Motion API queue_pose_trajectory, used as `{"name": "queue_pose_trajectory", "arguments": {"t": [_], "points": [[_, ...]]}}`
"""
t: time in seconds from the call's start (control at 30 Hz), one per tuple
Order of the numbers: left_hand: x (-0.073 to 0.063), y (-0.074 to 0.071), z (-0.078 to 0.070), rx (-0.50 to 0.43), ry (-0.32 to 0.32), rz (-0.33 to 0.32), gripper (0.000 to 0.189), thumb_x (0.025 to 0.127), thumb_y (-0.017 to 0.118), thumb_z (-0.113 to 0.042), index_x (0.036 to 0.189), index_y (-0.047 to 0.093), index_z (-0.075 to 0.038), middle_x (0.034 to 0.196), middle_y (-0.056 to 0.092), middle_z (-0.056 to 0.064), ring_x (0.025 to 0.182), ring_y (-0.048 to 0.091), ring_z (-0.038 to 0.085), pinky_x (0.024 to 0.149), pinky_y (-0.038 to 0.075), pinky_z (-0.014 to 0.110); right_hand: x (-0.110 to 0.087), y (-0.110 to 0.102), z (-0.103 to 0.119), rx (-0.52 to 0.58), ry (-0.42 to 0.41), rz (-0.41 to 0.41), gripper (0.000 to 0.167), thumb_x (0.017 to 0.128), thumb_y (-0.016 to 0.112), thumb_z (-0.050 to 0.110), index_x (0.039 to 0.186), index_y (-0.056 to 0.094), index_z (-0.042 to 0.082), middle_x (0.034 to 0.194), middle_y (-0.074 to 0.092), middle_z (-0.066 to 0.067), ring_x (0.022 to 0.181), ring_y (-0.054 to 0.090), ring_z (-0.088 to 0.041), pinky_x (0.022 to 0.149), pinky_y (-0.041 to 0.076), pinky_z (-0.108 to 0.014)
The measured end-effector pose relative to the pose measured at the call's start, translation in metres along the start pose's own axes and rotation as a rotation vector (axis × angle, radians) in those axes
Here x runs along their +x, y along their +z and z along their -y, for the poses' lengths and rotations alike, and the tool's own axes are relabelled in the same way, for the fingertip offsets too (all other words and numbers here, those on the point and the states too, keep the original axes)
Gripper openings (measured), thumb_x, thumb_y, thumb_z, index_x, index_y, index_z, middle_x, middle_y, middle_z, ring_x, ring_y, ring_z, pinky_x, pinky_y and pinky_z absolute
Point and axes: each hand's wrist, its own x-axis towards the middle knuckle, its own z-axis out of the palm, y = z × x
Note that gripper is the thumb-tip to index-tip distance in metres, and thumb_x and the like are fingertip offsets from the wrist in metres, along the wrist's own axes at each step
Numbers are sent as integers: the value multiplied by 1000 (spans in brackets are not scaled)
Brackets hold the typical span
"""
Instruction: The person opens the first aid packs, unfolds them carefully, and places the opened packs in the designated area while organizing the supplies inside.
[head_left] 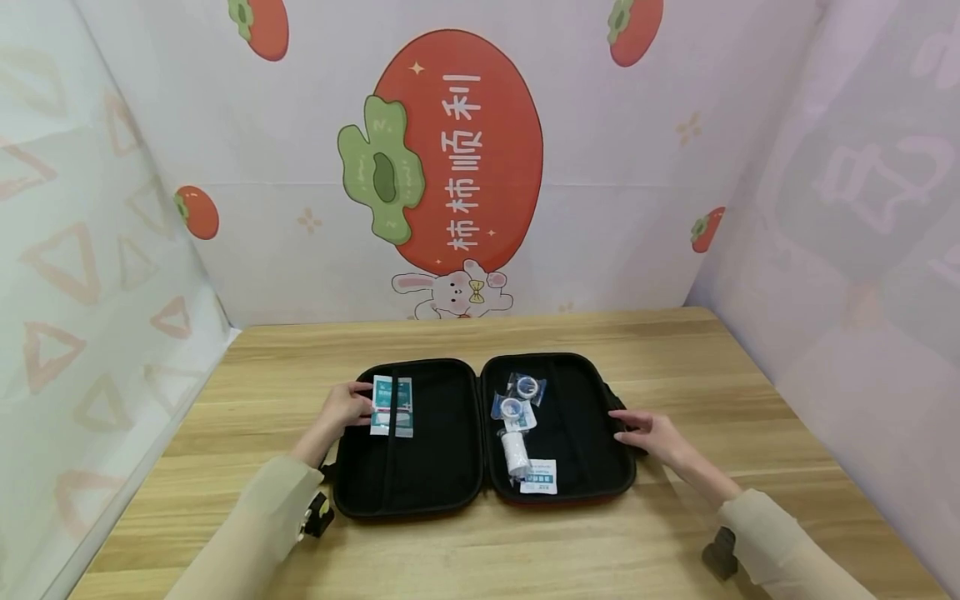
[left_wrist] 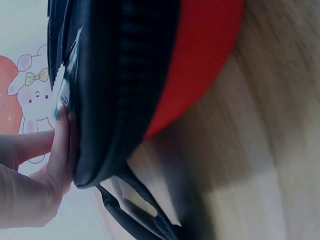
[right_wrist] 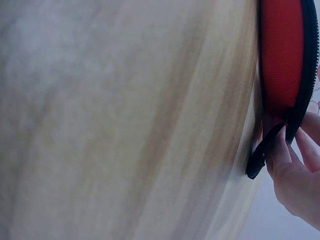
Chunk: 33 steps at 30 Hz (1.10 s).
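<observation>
An unzipped first-aid case lies spread flat, black inside with a red outer shell. In its left half, a teal-and-white packet sits under an elastic band. My left hand reaches over the left rim, its extended fingertips touching the packet's left edge. My right hand grips the right rim near a black strap, with fingers on both sides of the edge. In the right half lie two wrapped tape rolls, a white bandage roll and a small white packet.
The case rests on a wooden table. A printed cloth backdrop stands behind it, with cloth walls at both sides. A black handle loop hangs off the case's left side.
</observation>
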Motion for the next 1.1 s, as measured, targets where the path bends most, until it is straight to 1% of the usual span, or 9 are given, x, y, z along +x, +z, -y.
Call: {"name": "queue_pose_trajectory", "arguments": {"t": [0.2, 0.53, 0.77, 0.87, 0.93, 0.97, 1.0, 1.03, 1.1], "points": [[3, 6, -3, 24, -1, 2, 49, 76, 47, 14, 124, 39, 12, 76, 56, 15, 58, 54, 13, 56, 52, 28, 1, 0, -1, 2, 8, -7, 44, 85, 58, 11, 122, 47, -9, 124, 43, -31, 111, 43, -43, 79, 48, -33], [11, 15, -4, 31, -41, 15, 48, 76, 50, 17, 123, 40, 12, 77, 54, 18, 60, 55, 14, 57, 52, 32, 2, 1, -2, -5, 14, -6, 44, 84, 59, 11, 122, 48, -8, 124, 44, -30, 112, 42, -43, 79, 48, -33], [16, 16, -8, 35, -59, 68, 47, 77, 49, 17, 123, 37, 14, 75, 53, 16, 58, 56, 15, 56, 52, 30, 2, 0, -3, -6, 33, 2, 45, 84, 59, 13, 123, 47, -7, 126, 42, -29, 113, 41, -43, 81, 47, -34], [19, 18, -11, 50, -72, 78, 46, 77, 47, 18, 122, 37, 14, 76, 54, 18, 59, 57, 17, 56, 52, 32, 2, 0, -2, -5, 38, 1, 45, 84, 59, 14, 123, 47, -7, 126, 42, -29, 113, 41, -43, 81, 47, -35], [28, 20, -5, 53, -80, 84, 46, 77, 45, 18, 122, 38, 13, 78, 55, 20, 63, 59, 20, 59, 53, 35, 1, 0, -1, -5, 36, 5, 46, 85, 59, 14, 123, 47, -7, 126, 42, -30, 113, 41, -43, 81, 47, -35], [38, 20, 3, 54, -81, 90, 45, 77, 45, 18, 121, 39, 12, 79, 56, 21, 64, 60, 22, 60, 53, 36, 1, 0, -1, -5, 33, 6, 46, 85, 59, 14, 123, 46, -8, 125, 42, -30, 112, 42, -43, 81, 47, -35], [52, 20, 15, 36, -61, 109, 43, 76, 43, 18, 118, 41, 12, 78, 56, 22, 64, 60, 23, 58, 52, 37, 1, 0, -1, -1, 33, 6, 46, 85, 59, 14, 123, 47, -8, 125, 42, -30, 112, 42, -43, 80, 47, -35], [65, 20, 26, 29, -60, 123, 42, 77, 43, 17, 118, 42, 11, 79, 57, 23, 66, 61, 25, 60, 52, 38, 1, 0, -1, 2, 33, 5, 46, 85, 59, 14, 123, 47, -8, 125, 42, -30, 112, 42, -43, 80, 47, -34], [100, 20, 58, -13, -38, 163, 36, 77, 42, 15, 113, 46, 9, 76, 59, 22, 65, 61, 26, 56, 52, 38, 0, 0, 0, 5, 29, 5, 46, 84, 59, 13, 123, 47, -8, 125, 42, -30, 112, 42, -43, 79, 48, -33]]}}
